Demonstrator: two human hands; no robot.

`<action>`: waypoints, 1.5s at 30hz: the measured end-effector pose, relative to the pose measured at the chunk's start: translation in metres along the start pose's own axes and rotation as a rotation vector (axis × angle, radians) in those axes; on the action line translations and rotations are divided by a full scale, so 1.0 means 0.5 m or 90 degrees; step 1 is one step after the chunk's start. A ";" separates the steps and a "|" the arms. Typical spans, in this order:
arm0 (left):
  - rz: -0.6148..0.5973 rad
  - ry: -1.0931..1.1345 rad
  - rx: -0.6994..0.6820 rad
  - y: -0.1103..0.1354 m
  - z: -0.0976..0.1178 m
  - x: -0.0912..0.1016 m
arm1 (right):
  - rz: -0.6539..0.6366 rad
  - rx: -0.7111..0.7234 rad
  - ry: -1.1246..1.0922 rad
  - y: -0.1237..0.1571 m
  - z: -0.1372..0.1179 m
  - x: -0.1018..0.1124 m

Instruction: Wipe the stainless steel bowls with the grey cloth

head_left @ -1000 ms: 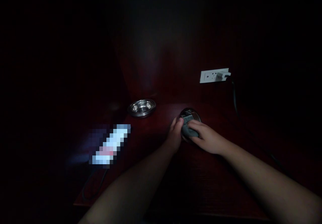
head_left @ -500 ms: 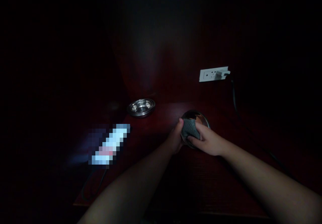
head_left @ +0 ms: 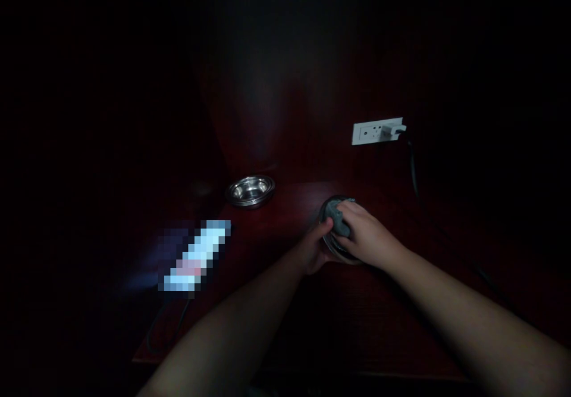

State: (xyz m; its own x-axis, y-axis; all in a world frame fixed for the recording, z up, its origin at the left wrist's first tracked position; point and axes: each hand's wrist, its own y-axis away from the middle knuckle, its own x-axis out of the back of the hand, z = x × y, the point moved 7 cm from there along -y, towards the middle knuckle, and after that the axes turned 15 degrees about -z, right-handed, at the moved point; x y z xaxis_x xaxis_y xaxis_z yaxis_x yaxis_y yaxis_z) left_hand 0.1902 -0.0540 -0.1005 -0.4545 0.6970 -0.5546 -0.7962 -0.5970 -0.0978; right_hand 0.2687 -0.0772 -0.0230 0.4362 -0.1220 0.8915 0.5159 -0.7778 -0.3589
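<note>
My left hand [head_left: 314,248] grips a shiny metal bowl [head_left: 329,243] by its left side, the thumb over the rim. The bowl is tilted, and much of it is hidden behind my hands. My right hand [head_left: 366,233] is closed on a grey-green cloth [head_left: 338,217] and presses it into the bowl. Farther back on the left, a stack of metal bowls [head_left: 251,191] rests on the dark red table, apart from both hands.
A phone-like lit screen [head_left: 196,257], blurred out, stands at the left with a thin cable below it. On the back wall is a white socket plate [head_left: 368,133] with a plug in it. Its dark cord [head_left: 414,171] hangs down to the right side of the table [head_left: 289,206].
My right hand has moved up and over the bowl, bunching the cloth that lay flatter before. The bowl has tipped slightly in my left hand. The stack of bowls has stayed put.
</note>
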 end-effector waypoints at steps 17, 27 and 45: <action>0.097 -0.036 -0.056 -0.002 0.012 0.012 | -0.220 -0.020 -0.203 0.004 0.005 -0.041; 0.069 -0.015 0.009 -0.009 0.006 0.004 | -0.055 0.083 -0.190 0.003 -0.024 -0.005; 0.053 0.022 0.027 -0.013 0.007 0.000 | -0.004 0.001 -0.056 -0.002 0.015 -0.010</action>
State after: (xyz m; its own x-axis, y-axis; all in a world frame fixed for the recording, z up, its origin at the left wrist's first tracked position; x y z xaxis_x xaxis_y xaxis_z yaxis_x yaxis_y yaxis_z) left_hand 0.1938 -0.0485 -0.0970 -0.5063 0.6315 -0.5872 -0.7729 -0.6343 -0.0158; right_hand 0.2716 -0.0711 -0.0294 0.4958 -0.0633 0.8661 0.5198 -0.7773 -0.3544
